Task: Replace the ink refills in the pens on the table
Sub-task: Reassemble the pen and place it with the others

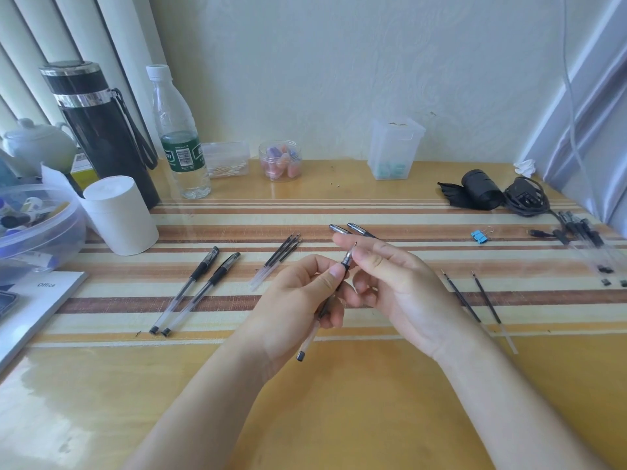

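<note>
My left hand point(298, 296) grips a clear pen with a black grip point(307, 344), tip pointing up and away. The fingertips of my right hand point(390, 279) pinch the pen's metal tip cone point(348, 256). Two capped pens point(195, 288) lie side by side to the left on the striped mat. A bundle of refills point(276, 261) lies just beyond my left hand. Two loose refills point(475, 298) lie to the right. Two pen caps point(353, 229) rest behind my fingers.
At the left stand a white cylinder point(118, 215), a black flask point(101, 130), a water bottle point(179, 137) and a plastic tub point(37, 225). Small jars point(280, 161) and a clear box point(395, 149) line the wall. A blue binder clip point(479, 236), more pens point(583, 232) and a black pouch point(478, 195) lie at the right.
</note>
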